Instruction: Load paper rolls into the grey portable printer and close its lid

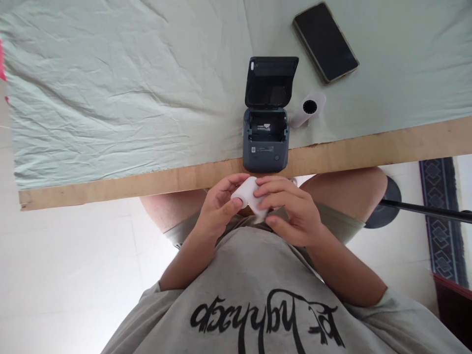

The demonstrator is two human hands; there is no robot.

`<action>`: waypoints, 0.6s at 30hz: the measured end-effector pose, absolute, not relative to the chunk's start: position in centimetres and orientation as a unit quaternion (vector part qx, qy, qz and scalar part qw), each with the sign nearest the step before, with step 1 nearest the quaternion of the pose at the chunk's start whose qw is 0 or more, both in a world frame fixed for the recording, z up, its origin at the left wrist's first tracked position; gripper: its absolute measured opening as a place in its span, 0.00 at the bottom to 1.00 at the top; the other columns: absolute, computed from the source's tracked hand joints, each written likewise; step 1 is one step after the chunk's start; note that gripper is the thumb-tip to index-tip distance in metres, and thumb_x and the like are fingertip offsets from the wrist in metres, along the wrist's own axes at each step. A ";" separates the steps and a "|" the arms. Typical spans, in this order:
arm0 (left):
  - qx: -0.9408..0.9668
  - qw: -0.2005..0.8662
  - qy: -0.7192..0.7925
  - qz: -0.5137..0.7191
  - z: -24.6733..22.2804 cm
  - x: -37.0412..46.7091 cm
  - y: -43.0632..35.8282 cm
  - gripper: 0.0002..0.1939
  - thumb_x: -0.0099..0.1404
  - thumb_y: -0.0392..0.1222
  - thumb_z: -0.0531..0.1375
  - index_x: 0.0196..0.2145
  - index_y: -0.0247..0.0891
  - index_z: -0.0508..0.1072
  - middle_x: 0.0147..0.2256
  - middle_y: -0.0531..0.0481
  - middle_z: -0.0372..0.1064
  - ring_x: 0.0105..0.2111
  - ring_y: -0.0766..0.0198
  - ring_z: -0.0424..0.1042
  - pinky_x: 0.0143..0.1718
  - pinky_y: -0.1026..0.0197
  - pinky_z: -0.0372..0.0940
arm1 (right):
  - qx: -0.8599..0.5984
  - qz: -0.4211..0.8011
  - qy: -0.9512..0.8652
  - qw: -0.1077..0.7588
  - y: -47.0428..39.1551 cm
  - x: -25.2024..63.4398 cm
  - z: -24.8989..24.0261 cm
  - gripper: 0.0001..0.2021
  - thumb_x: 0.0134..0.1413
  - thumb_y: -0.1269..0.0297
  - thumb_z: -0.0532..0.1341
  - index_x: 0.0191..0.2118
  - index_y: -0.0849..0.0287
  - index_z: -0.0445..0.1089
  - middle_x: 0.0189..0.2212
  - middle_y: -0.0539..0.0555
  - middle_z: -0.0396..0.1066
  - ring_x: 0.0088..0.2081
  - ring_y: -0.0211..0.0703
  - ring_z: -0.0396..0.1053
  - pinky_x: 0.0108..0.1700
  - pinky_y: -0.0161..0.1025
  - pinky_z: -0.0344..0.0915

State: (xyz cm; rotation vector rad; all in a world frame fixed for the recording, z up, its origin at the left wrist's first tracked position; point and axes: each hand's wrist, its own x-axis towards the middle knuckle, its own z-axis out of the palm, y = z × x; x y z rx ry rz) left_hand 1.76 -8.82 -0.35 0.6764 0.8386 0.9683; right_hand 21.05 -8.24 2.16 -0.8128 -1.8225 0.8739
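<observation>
Just in front of the table edge, my left hand (220, 206) is closed around a small white paper roll (243, 191), with the thumb near its core. From the roll a loose white strip hangs down, and my right hand (291, 209) grips it with curled fingers. Directly beyond my hands stands a dark blue-grey label printer (265, 156), its black lid (272, 81) raised and its paper bay exposed. To the printer's right, a second white roll (300, 117) with a black ribbed core lies on the cloth, part of its paper unrolled.
A smartphone (326, 43) with a dark screen lies at the back right. Pale green, wrinkled cloth (129, 98) covers the table, leaving a bare wooden front edge (368, 151). My thighs are under that edge. A black rod (427, 210) with a round base is at the right.
</observation>
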 end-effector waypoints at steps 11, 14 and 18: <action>0.338 0.763 0.361 0.417 -0.5 2.4 -9.2 0.25 0.59 0.56 0.71 0.50 0.42 0.77 0.45 0.45 0.75 0.44 0.59 0.75 0.46 0.59 0.71 | -0.395 0.281 -0.777 0.402 -7.9 20.0 2.0 0.12 0.57 0.71 0.63 0.47 0.52 0.71 0.40 0.51 0.79 0.43 0.43 0.75 0.45 0.44 0.72; 0.358 0.771 0.353 0.392 -0.3 2.5 -9.3 0.29 0.58 0.58 0.71 0.52 0.42 0.75 0.49 0.43 0.74 0.46 0.55 0.75 0.46 0.57 0.72 | -0.382 0.288 -0.796 0.371 -8.0 20.0 1.7 0.08 0.58 0.70 0.62 0.43 0.51 0.71 0.36 0.48 0.78 0.40 0.41 0.75 0.41 0.42 0.69; 0.401 0.764 0.340 0.373 -0.2 2.3 -9.3 0.30 0.60 0.59 0.69 0.55 0.42 0.72 0.52 0.41 0.72 0.50 0.53 0.74 0.48 0.56 0.71 | -0.376 0.308 -0.788 0.379 -8.4 20.1 1.5 0.08 0.58 0.69 0.63 0.44 0.51 0.71 0.36 0.49 0.76 0.39 0.40 0.75 0.40 0.41 0.71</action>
